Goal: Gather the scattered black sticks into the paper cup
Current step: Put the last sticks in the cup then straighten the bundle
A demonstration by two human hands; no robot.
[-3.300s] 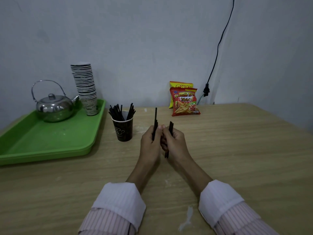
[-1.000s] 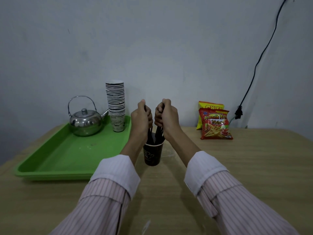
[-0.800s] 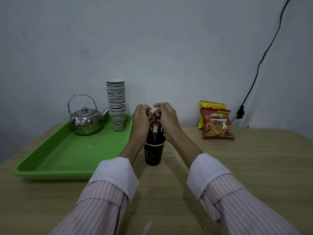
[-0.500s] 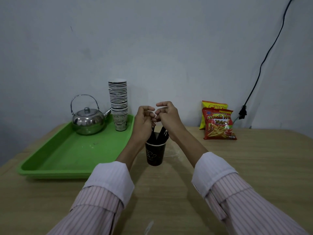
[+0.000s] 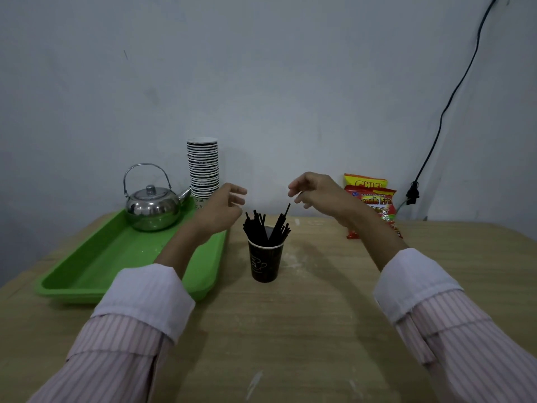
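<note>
A dark paper cup [image 5: 265,263] stands upright on the wooden table, at its middle. Several black sticks [image 5: 266,228] stand in it, fanned out above the rim. My left hand [image 5: 222,209] hovers above and to the left of the cup, fingers apart and empty. My right hand [image 5: 318,191] hovers above and to the right, fingers loosely spread, holding nothing. Neither hand touches the cup or the sticks. I see no loose sticks on the table.
A green tray [image 5: 96,269] lies to the left, carrying a steel kettle [image 5: 151,209] and a tall stack of paper cups [image 5: 203,167]. Two snack bags [image 5: 373,205] lean against the back wall on the right, near a black cable with a plug [image 5: 412,193].
Both hands held sticks, carried them to the cup and lowered them in. Now the hands have let go and moved apart, left and right, above the cup.
</note>
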